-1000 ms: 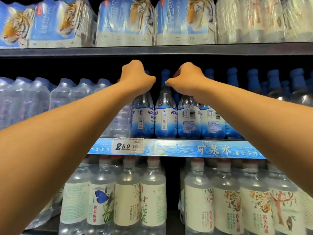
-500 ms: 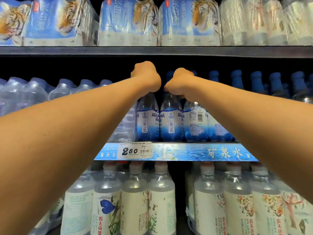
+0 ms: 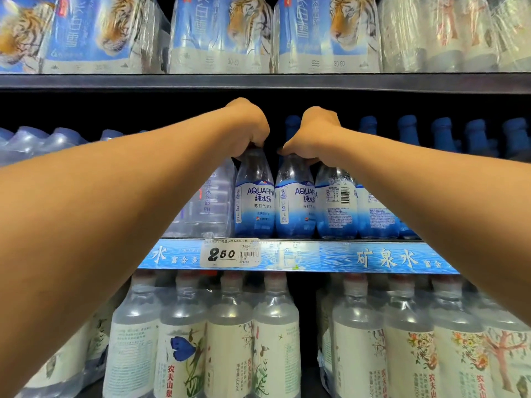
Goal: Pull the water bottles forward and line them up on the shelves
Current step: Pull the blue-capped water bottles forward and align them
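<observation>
Left hand (image 3: 249, 126) and right hand (image 3: 311, 136), each grip clamped on a bottle (image 3: 254, 193) neck; bottles at 3 o'clock could topple if dragged carelessly.

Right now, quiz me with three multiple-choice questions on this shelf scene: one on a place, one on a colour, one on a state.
1. Where is the price tag?
A. top shelf edge
B. middle shelf edge
C. on a bottle

2. What colour are the caps behind the Aquafina bottles?
A. red
B. white
C. blue

3. What are the hands doing?
A. gripping bottle tops
B. hanging free
C. holding the tag

B: it sits on the blue strip under the Aquafina row.
C: blue caps line the back.
A: left hand and right hand curl over bottle necks.
</observation>
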Demonstrator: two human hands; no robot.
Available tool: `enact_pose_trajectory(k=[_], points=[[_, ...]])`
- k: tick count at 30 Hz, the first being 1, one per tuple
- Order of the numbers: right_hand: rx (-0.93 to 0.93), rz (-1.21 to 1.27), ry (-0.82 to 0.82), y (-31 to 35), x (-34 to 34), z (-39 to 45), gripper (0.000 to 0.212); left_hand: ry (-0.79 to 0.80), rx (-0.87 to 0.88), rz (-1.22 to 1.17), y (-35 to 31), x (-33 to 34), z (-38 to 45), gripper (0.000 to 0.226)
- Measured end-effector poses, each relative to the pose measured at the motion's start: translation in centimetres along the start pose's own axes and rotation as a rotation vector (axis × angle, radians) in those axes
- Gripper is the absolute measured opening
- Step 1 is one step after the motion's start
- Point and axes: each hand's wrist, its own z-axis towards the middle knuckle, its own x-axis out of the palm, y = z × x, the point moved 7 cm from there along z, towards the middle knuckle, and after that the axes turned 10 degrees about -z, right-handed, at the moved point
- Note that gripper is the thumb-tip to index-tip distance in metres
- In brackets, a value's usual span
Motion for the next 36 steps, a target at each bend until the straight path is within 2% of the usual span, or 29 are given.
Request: enact_pose_trajectory(k=[3,5,9,11,13,18,23,26,29,31,36], points=[[-0.018,-0.041,-0.025,0.0,-0.1,0.0,0.045,0.048,-0.063,-0.07,0.6,0.7,-0.5,0.017],[-0.026,0.013,0.01,0.0,0.1,0.1,0.036,0.019,-0.032,-0.065,0.7,0.9,-0.7,0.015],[-0.01,0.29,0.197,-0.4,0.9,-0.2,0.015,-0.002,0.044,0.116,0.7,1.3,-0.4,0.019],[-0.01,0.312,0.221,-0.6,1.1,-0.4,0.014,0.0,0.085,0.23,0.2,1.4,-0.8,0.005],[-0.013,0.307,0.208,-0.7,1.0,-0.5,0.017,-0.006,0.095,0.238,0.1,1.4,-1.0,0.008],[-0.022,0.272,0.137,-0.7,0.8,-0.4,0.031,0.046,-0.019,0.037,0.6,1.4,-1.0,0.022],[-0.044,0.117,0.023,-0.4,0.2,-0.4,0.042,0.088,-0.089,0.023,0.4,0.8,-1.7,0.01],[-0.035,0.101,0.004,-0.6,0.2,-0.1,0.037,0.116,-0.073,-0.006,0.6,1.5,-1.7,0.016],[-0.013,0.103,-0.007,-0.8,0.2,-0.1,0.029,0.058,0.003,0.091,0.2,1.6,-1.9,0.016],[-0.012,0.112,-0.001,-0.9,0.3,-0.1,0.027,0.026,0.037,0.151,0.2,1.5,-1.6,0.026],[-0.022,0.122,0.006,-0.8,0.3,-0.2,0.026,0.019,0.051,0.206,0.5,1.7,-1.3,0.029]])
